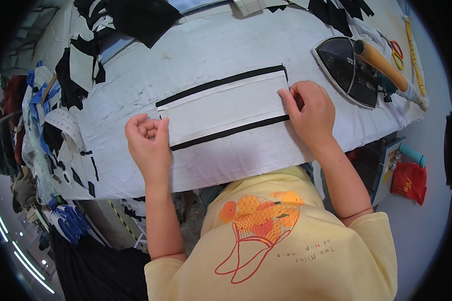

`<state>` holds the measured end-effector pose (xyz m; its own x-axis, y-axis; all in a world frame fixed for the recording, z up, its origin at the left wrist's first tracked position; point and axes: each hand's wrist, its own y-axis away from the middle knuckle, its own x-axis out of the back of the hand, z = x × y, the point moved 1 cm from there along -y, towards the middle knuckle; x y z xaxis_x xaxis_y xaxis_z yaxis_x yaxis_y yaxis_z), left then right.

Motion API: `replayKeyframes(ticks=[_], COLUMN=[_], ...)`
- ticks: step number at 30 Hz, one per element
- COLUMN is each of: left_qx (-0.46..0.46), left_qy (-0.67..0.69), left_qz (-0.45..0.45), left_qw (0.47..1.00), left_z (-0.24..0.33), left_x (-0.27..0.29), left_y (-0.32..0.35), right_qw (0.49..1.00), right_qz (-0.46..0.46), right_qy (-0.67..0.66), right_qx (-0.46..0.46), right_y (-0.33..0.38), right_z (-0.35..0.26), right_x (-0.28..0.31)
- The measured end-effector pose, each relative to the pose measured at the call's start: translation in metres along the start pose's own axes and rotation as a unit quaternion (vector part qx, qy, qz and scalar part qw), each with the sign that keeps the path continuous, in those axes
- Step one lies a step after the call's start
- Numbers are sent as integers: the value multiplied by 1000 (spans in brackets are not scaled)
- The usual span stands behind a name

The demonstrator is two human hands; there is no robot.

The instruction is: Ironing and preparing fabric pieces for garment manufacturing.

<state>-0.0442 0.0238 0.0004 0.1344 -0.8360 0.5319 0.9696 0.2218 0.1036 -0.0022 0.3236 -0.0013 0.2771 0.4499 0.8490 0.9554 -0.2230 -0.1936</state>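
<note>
A long black fabric strip (221, 134) lies slightly tilted on the white-covered table, with a pale, stiff-looking panel (226, 106) on top. Black shows as a band along its far and near long edges. At its left end, my left hand (148, 143) is closed, fingers curled and thumb against the short edge. My right hand (312, 110) pinches the opposite short end between thumb and curled fingers. Both fingertips partly hide the corners they touch.
An iron (349, 70) with a wooden handle rests at the right, its tip pointing away. Behind it lie red-and-yellow scissors (397, 54). Black and white cloth scraps (140, 20) spread along the far and left sides. A red pouch (409, 181) hangs below the table's right edge.
</note>
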Motion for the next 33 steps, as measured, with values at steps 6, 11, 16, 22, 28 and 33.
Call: replayKeyframes(ticks=[6,11,16,22,28,33], left_qx=[-17,-22,-19,-123,-376,-306], left_qy=[-30,-34,-35,-281,-269,-319], left_qz=[-17,-17,-20,-4,-81,-111], left_qw=[999,999,999,952,883,890], left_z=[2,2,1,10,22,14], left_x=[2,3,3,5,-47,-56], left_y=[-1,-2,-3,2,22,40], right_qw=[1000,1000,1000,1000,978,971], right_qz=[-5,-9,-1,-27,-74,-148], right_qy=[6,5,3,3,-12,84], right_qx=[5,3,7,-11,194,169], right_y=[0,0,0,2,-7,2], right_z=[-1,-1,-1,0,-34,-34], right_x=[0,0,1,3,-12,-21])
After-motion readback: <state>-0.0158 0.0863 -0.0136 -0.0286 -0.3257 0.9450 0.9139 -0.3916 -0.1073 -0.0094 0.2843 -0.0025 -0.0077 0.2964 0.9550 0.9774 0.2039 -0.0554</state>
